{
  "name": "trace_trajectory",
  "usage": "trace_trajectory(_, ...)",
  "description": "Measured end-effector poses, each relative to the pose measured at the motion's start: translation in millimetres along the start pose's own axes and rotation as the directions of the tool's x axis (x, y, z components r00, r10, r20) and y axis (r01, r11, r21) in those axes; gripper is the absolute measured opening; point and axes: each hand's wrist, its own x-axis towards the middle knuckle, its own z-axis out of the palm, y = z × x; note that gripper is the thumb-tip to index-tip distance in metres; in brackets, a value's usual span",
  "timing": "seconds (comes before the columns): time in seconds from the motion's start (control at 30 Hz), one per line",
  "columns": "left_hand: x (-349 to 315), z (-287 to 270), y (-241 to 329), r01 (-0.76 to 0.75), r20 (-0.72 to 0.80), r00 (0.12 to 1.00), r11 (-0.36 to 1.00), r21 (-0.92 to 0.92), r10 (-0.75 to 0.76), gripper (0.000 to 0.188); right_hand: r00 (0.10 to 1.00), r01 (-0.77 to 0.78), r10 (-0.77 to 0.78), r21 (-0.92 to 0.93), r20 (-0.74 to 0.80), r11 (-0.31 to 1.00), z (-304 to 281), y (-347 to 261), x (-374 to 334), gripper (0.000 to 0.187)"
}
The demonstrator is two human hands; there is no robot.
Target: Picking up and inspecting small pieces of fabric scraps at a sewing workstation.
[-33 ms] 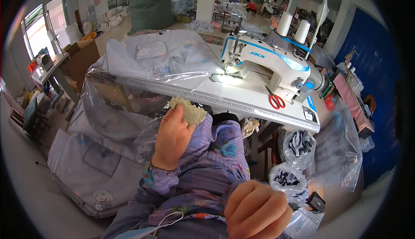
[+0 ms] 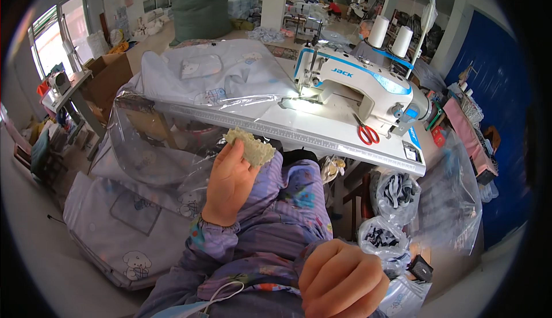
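My left hand (image 2: 229, 186) is raised above my lap, its thumb and fingers closed on a flat, pale green piece (image 2: 257, 153) with a rough, crumbly edge, like a piece of crispbread. Close to the lower edge, my right hand (image 2: 344, 280) is curled with knuckles up; whatever lies inside it, if anything, is hidden. Beyond both hands stands a white and blue sewing machine (image 2: 356, 79), its lamp lit over the needle area. Red-handled scissors (image 2: 366, 133) rest on the sewing table (image 2: 339, 123) beside it. A blue and white face mask (image 2: 198, 306) hangs at my front.
Pale quilted fabric (image 2: 230, 68) with clear plastic drapes over the table's left side and down to more printed fabric (image 2: 138, 220). Bags of striped scraps (image 2: 397, 194) stand at the right. A large green sack (image 2: 200, 10) is behind; a person (image 2: 364, 29) sits beyond the machine.
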Motion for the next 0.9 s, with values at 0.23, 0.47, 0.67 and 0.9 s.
trace_trajectory(0.23,-1.0,-8.0,-2.5,0.017,0.002,1.000,0.999,0.028,-0.017,0.027,0.988,0.112,-0.119,-0.082,-0.096,0.990,9.2,0.8,-0.9,0.005)
trace_trajectory(0.47,-4.5,3.7,-3.0,-0.040,0.258,0.966,0.999,0.023,0.033,0.020,0.954,-0.187,0.049,-0.462,-0.296,0.867,-20.6,9.7,-36.2,0.013)
trace_trajectory(0.67,-6.8,4.3,-2.1,-0.063,0.320,0.947,0.994,0.088,0.032,0.024,0.672,-0.709,0.458,-0.325,-0.582,0.626,-51.1,38.3,-40.2,0.024)
trace_trajectory(0.9,-6.9,8.5,-1.5,-0.086,0.381,0.924,0.988,0.130,0.030,0.027,0.653,-0.752,0.705,-0.348,-0.277,0.560,-70.3,45.9,-48.2,0.027)
